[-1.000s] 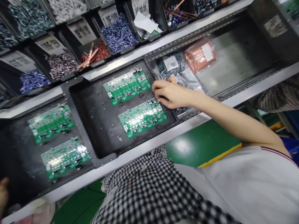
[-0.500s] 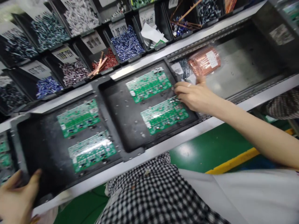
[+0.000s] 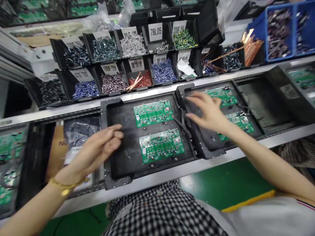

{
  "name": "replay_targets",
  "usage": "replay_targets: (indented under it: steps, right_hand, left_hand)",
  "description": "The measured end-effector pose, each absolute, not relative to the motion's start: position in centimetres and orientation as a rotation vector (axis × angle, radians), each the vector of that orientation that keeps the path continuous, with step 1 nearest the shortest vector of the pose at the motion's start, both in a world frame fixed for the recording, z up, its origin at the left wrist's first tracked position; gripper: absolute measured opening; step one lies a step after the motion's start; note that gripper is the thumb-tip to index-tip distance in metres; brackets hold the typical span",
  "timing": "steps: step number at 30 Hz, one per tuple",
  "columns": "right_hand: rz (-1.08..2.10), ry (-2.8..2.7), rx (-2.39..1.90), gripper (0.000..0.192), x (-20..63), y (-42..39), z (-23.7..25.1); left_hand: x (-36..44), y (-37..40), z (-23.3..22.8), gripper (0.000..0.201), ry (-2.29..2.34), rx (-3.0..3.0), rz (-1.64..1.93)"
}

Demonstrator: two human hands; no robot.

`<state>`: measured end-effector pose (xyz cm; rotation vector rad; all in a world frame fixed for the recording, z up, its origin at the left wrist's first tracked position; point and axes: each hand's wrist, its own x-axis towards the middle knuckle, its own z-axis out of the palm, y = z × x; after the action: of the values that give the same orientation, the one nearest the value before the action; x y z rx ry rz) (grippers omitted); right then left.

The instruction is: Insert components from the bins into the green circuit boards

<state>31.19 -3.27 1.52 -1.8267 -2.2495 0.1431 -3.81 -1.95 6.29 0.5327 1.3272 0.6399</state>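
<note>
A black tray (image 3: 125, 141) lies on the rail in front of me, with an upper green circuit board (image 3: 154, 113) and a lower green circuit board (image 3: 161, 145) in it. My left hand (image 3: 97, 152) hovers by this tray's left rim, fingers loosely bent and nothing in them. Over the left part of a second black tray (image 3: 213, 144) is my right hand (image 3: 210, 111), thumb and fingers spread. That tray also carries two boards, an upper one (image 3: 222, 95) and a lower one (image 3: 240, 123), both partly hidden by my right hand and forearm.
Behind the rail (image 3: 59, 114) stand labelled black bins (image 3: 136, 65) of small components. Blue bins (image 3: 279, 36) are at the far right. A cardboard box (image 3: 55, 150) and a plastic bag (image 3: 80, 131) lie left of the trays. Another tray with boards (image 3: 11, 147) is at the far left.
Both trays have moved right along the rail, and the view has shifted. My right hand has left the second tray's right edge. The copper-coloured bundle no longer shows.
</note>
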Motion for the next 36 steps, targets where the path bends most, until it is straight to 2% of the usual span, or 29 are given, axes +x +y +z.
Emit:
replay_targets:
  steps: [2, 6, 8, 11, 13, 15, 20, 23, 26, 33, 36]
  right_hand:
    - [0.230, -2.398, -1.734, 0.063, 28.4, -2.3, 1.0]
    - [0.271, -2.526, -1.732, 0.076, 26.8, -1.7, 0.1]
    - [0.298, -2.441, -1.759, 0.067, 26.6, -1.5, 0.2]
    - [0.505, -2.234, -1.693, 0.029, 25.6, -1.0, 0.9]
    - [0.691, -2.136, -1.595, 0.016, 24.5, -0.5, 1.6]
    - [0.763, -2.109, -1.513, 0.013, 23.5, 0.0, 2.3]
    - [0.580, -2.172, -1.544, 0.012, 24.2, 2.5, 3.2]
    - [0.479, -2.297, -1.652, 0.015, 26.3, 4.7, 2.3]
    - [0.513, -2.418, -1.655, 0.016, 28.1, 6.3, 0.6]
    - [0.519, -2.463, -1.622, 0.014, 28.5, 6.6, -0.9]
    - [0.505, -2.484, -1.610, 0.014, 28.5, 6.5, -0.8]
  left_hand:
    - [-1.2, -1.4, 5.1, 0.011, 1.154, 0.572, 0.515]
    - [3.0, -0.3, 2.3, 0.031, 0.969, 0.544, 0.327]
    - [4.4, 0.3, 1.5, 0.035, 0.961, 0.495, 0.285]
    - [5.9, 1.3, 0.9, 0.037, 0.951, 0.424, 0.264]
    - [6.5, 1.9, 0.8, 0.036, 0.915, 0.385, 0.282]
    - [6.9, 2.5, 0.9, 0.036, 0.860, 0.346, 0.296]
    - [7.1, 4.7, 1.8, 0.030, 0.820, 0.247, 0.336]
    - [7.0, 5.7, 2.0, 0.028, 0.917, 0.252, 0.402]
    - [6.8, 5.7, 1.6, 0.032, 0.937, 0.311, 0.425]
    - [7.0, 5.1, 0.8, 0.029, 0.959, 0.680, 0.286]
    - [7.2, 5.3, 0.8, 0.018, 0.974, 0.714, 0.315]
